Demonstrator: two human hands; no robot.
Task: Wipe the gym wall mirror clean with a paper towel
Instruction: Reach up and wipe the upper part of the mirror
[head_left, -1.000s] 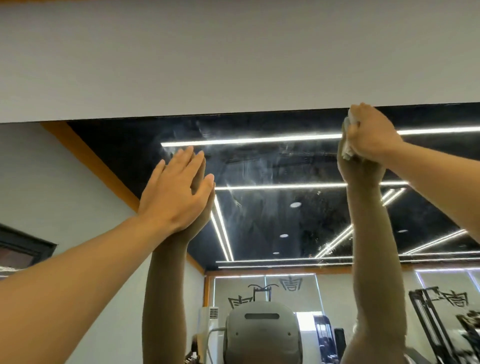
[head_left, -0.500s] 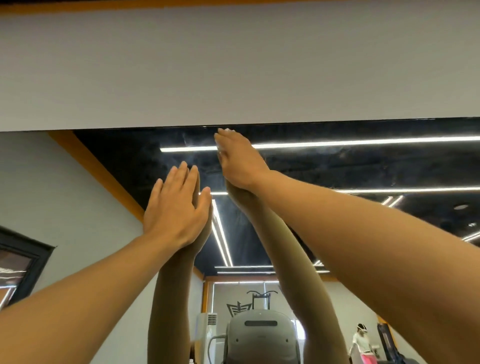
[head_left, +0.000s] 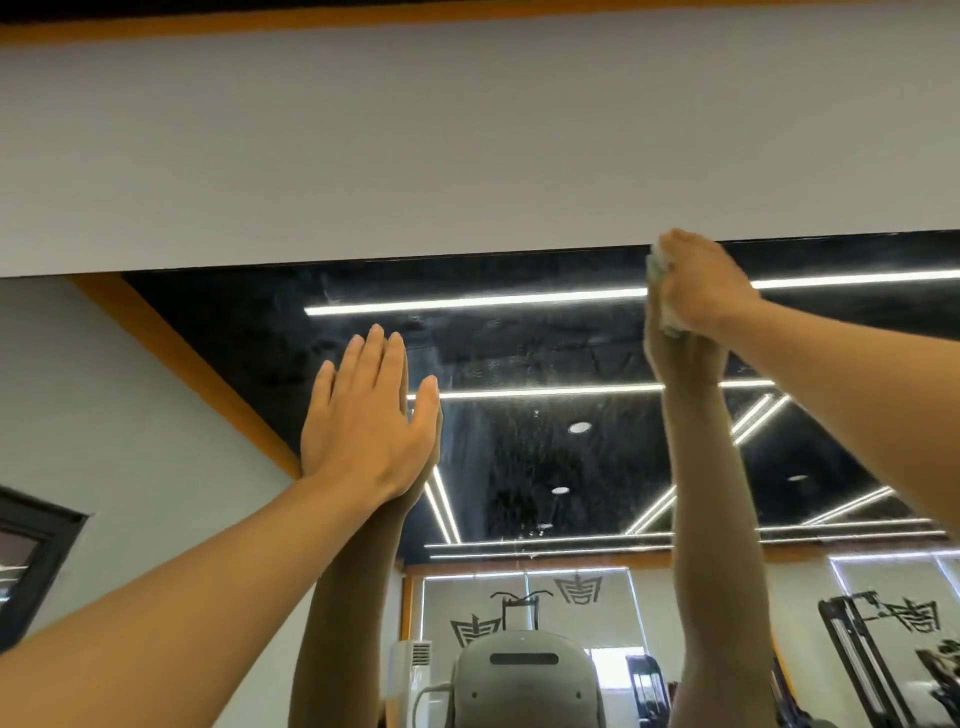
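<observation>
The wall mirror fills the lower half of the view, with smears and streaks on its dark upper glass. My left hand lies flat on the glass with fingers straight and together, holding nothing. My right hand is high at the mirror's top edge, closed around a crumpled white paper towel that it presses on the glass. Only a bit of the towel shows at the left of the fist. Both arms are mirrored in the glass.
A plain grey wall runs above the mirror's top edge, with an orange strip at the very top. The reflection shows light strips, a grey head-worn device and gym machines.
My right hand swept left along the top edge to beside my left hand, then back right to the upper right. My left hand stayed flat on the glass.
</observation>
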